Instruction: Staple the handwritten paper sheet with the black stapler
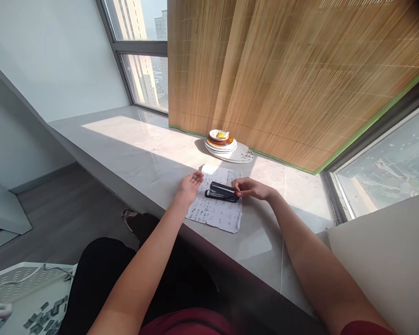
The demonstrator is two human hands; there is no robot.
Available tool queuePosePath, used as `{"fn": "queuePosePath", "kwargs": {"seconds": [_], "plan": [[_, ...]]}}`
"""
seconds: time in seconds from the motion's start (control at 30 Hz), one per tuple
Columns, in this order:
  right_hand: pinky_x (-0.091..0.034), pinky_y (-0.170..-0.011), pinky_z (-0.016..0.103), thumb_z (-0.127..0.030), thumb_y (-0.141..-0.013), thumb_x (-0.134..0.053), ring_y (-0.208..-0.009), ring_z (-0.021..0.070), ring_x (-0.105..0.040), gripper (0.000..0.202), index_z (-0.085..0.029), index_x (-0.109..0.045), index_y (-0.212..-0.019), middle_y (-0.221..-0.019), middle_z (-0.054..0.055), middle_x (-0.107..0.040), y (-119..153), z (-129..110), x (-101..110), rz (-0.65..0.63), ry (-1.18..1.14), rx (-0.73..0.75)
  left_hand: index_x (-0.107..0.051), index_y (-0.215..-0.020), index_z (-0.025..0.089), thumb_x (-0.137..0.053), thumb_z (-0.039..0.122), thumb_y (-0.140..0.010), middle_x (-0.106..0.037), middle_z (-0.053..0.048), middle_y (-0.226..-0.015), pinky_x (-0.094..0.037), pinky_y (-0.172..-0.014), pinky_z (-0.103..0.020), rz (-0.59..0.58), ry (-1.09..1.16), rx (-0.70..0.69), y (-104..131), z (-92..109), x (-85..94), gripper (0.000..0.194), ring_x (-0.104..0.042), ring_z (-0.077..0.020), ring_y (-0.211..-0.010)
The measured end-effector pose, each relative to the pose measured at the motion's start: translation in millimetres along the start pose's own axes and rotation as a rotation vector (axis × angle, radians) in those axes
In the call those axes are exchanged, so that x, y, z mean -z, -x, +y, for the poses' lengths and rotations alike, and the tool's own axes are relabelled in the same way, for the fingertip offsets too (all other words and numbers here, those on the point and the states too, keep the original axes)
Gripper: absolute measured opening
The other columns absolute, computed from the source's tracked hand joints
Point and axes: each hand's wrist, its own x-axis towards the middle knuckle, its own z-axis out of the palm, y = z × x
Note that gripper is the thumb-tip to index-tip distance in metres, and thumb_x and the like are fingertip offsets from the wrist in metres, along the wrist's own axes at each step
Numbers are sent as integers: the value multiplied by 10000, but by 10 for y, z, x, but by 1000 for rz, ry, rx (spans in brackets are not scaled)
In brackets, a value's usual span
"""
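Note:
A black stapler (223, 191) lies over a sheet of paper (214, 216) covered in handwriting, on the pale stone sill. My right hand (253, 188) pinches the stapler's right end, where a small orange-red spot shows by the fingertips. Just left of the stapler, my left hand (191, 184) is held palm up with its fingers apart and nothing in it, beside the paper's left edge.
Behind the paper, stacked plates (220, 148) with a small yellow item on top stand on a larger oval plate (245, 154). A bamboo blind (265, 83) hangs behind. At lower left, a white perforated rack (17, 284) stands near grey pieces (42, 318).

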Motion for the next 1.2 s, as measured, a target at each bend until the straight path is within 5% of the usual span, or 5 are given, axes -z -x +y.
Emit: {"fn": "queuePosePath", "kwargs": {"seconds": [0.4,0.6,0.77,0.93,1.2], "plan": [[-254,-509,236,-489,-766,-920,-586,91,-343,497,-217,-503,-782,-685,-63,-470,47,-25,4,41,-13,-182,-768,-1097,95,-459,157,-1041,-768,-191,-1186,-553,-1098,-356,-32,8,28,137,35,0,320,-730,-232,-1184],[-489,-698,330,-676,-825,-813,-878,216,-594,514,-240,-709,-1077,-1067,62,-682,-184,-112,-255,394,327,170,-762,-1095,89,-433,156,-1038,-775,-191,-1154,-570,-1061,-355,-40,52,28,92,15,19,341,-737,-238,-1175],[-575,-900,415,-556,-967,-727,-1048,281,-710,344,-243,-783,-1099,-1189,93,-750,-371,-248,-508,297,525,221,-755,-1123,99,-450,159,-1034,-764,-182,-1151,-591,-1005,-327,-53,96,41,45,-3,44,324,-740,-227,-1127],[-615,-873,409,-397,-1040,-656,-1058,276,-730,231,-237,-760,-1170,-1226,114,-743,-412,-249,-702,536,735,416,-735,-1187,108,-472,116,-1015,-749,-131,-986,-614,-922,-298,-62,177,80,66,19,24,314,-726,-186,-895],[-524,-1109,505,-120,-1081,-482,-1207,297,-688,402,-215,-615,-1448,-1334,129,-740,-493,-141,-914,633,1416,620,-754,-1140,91,-459,93,-1003,-777,-122,-932,-633,-953,-343,-97,241,91,131,63,-3,325,-732,-176,-808]]}}
